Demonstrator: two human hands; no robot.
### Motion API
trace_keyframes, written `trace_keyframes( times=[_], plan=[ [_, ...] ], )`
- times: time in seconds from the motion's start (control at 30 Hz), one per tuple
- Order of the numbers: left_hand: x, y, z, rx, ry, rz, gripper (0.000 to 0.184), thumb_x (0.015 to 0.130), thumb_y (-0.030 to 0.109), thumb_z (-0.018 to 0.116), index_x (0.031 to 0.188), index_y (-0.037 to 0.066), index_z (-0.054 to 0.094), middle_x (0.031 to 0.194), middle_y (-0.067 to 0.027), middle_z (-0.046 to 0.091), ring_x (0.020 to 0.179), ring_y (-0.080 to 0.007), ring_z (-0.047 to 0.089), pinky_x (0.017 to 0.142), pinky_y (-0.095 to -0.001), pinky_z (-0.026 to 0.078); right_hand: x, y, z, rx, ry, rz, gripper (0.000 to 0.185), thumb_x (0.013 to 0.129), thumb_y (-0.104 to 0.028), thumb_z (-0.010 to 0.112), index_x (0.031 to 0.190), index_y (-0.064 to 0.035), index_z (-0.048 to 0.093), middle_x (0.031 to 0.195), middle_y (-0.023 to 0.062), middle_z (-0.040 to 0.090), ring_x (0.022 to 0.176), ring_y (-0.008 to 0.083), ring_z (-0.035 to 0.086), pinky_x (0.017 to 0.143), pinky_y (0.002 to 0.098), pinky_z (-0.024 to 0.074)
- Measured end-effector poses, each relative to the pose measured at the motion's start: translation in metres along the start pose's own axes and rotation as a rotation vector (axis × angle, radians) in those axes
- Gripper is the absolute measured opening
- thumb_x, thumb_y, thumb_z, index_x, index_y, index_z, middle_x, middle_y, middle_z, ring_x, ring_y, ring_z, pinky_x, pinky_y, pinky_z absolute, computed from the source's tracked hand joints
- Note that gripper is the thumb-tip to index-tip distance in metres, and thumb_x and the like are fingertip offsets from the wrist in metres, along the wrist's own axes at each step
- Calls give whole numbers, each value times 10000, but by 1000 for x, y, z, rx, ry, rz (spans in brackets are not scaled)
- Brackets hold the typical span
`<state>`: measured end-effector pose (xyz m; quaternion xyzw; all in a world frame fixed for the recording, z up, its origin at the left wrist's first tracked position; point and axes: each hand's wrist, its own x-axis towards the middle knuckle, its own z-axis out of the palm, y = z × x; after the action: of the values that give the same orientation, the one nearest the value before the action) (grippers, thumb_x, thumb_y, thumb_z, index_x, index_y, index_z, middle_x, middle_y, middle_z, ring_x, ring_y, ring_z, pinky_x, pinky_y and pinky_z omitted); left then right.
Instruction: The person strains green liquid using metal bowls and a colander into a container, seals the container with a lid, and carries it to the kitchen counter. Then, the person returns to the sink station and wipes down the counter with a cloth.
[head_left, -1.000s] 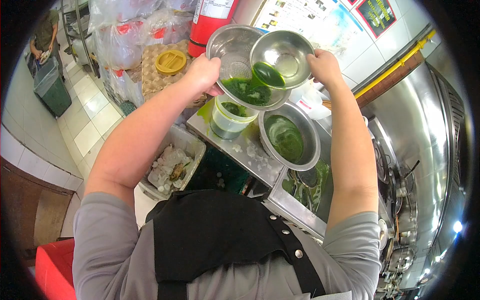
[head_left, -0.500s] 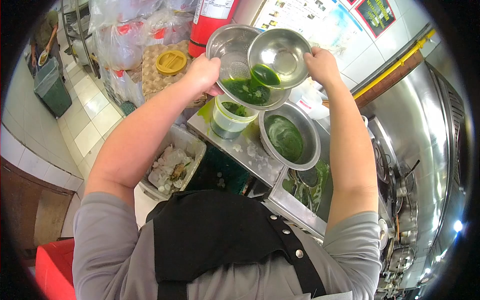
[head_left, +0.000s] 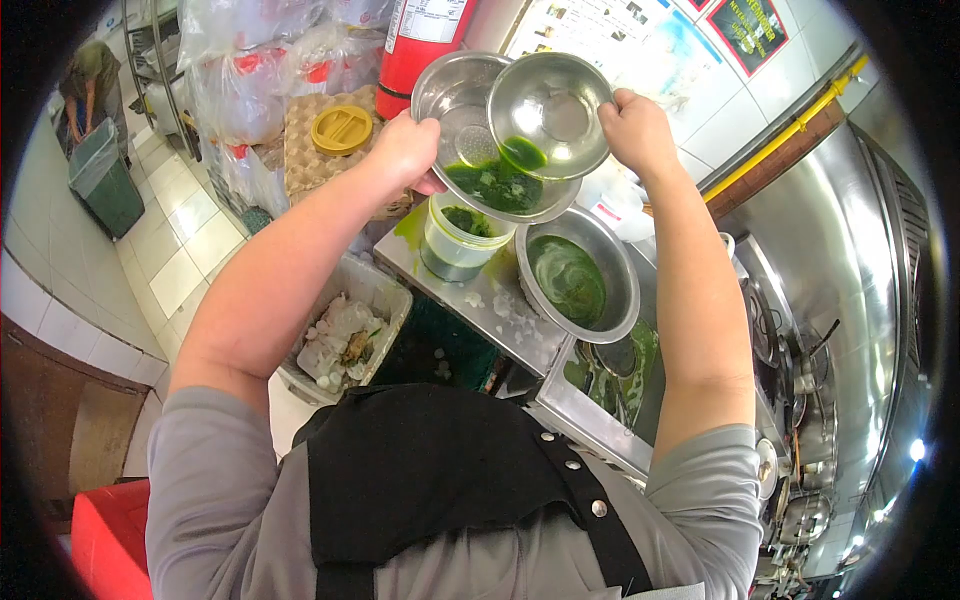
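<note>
Near: black apron (head_left: 420, 465) at bottom. Pale bin (head_left: 393, 322) with whitish scraps, left of metal worktop (head_left: 525, 340). On worktop: plastic tub (head_left: 452, 247) with green contents; large metal bowl (head_left: 626, 275) just beside it, holding green liquid. Above tub: perforated bowl (head_left: 455, 95), tilted, green liquid pooled low in it; left hand (head_left: 408, 150) has fingers clamped on its rim. Right hand (head_left: 638, 132) has fingers clamped on rim of small metal bowl (head_left: 575, 120), tipped over perforated bowl, green liquid at its low lip; can't tell if bowls touch. Beyond: yellow lid (head_left: 341, 130) on egg tray (head_left: 298, 170), red extinguisher (head_left: 425, 45) near it. Far left: another person (head_left: 95, 72) bending at green bin (head_left: 112, 200).
</note>
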<state>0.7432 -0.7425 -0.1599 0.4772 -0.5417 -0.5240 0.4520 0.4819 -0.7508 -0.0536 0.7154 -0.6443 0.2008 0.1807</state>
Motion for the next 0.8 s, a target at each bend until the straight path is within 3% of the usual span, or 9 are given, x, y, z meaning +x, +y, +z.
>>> trace_keyframes(
  times=[0.43,0.53,0.63,0.8],
  plan=[
    [-1,0,0,0,9,2,378,898,215,367,1173,-13,492,859,-148,657,570,-185,639,436,-286,524,-13,-7,3,44,88,-127,224,833,-217,529,784,-14,610,844,216,639,816,398,610,744,475,494],
    [2,-2,-3,15,-18,-11,381,895,213,371,1179,-12,486,860,-149,656,570,-185,639,434,-287,524,-17,2,10,26,229,-319,202,830,-211,552,766,-25,600,830,206,630,777,395,606,720,479,493],
    [-1,-1,-3,10,5,3,376,892,212,374,1172,-10,490,857,-149,653,570,-184,637,435,-286,521,-19,18,9,25,387,-294,186,828,-204,565,759,-34,598,827,196,620,767,394,602,717,482,490],
    [0,-2,-4,-7,7,-11,389,890,218,379,1188,-8,485,861,-139,652,567,-191,637,442,-290,520,-23,62,-19,-44,280,83,297,834,-290,539,767,-6,598,775,245,620,788,411,610,741,478,482]
  ],
)
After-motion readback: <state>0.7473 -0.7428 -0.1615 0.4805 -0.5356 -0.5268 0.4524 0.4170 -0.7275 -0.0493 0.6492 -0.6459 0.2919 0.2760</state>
